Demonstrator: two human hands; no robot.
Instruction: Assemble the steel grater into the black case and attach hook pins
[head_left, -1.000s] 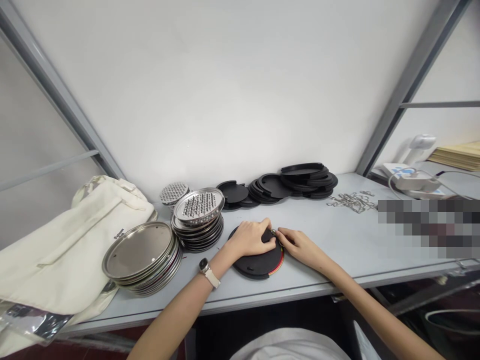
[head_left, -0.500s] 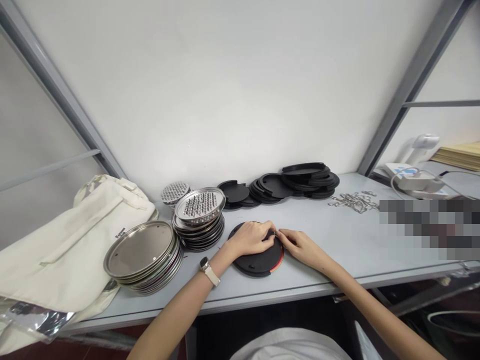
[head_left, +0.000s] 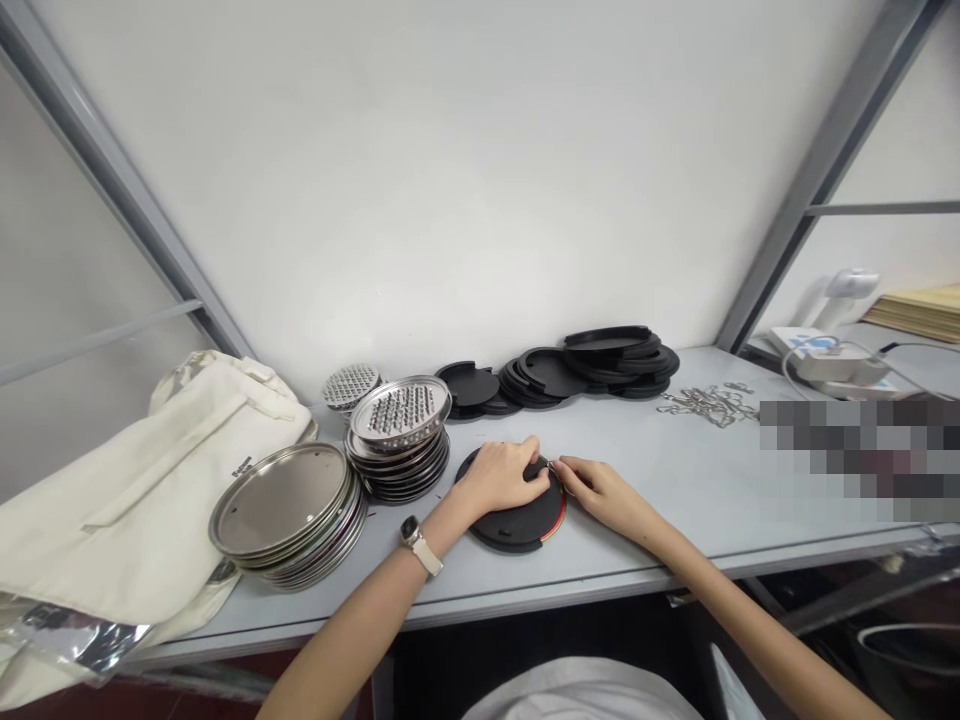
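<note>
A round black disc (head_left: 517, 524) lies flat on the table, with a red and yellow edge showing along its right rim. My left hand (head_left: 504, 478), a watch on its wrist, rests across the disc and holds it down, thumb and forefinger toward the right edge. At that edge my right hand (head_left: 592, 487) pinches a tiny metal clip (head_left: 551, 464), mostly covered by the fingertips. Similar small metal clips (head_left: 709, 403) lie in a loose pile to the right.
Silvery round plates (head_left: 289, 500) are stacked at left beside a cream cloth bag (head_left: 172, 470). Round metal graters (head_left: 401, 412) top another stack. Black round holders (head_left: 555, 372) are heaped along the wall. White devices with cables (head_left: 817, 355) stand at far right.
My left forefinger has lifted and drawn back slightly from the right fingertips. My right hand stays at the disc's edge, nearly unmoved.
</note>
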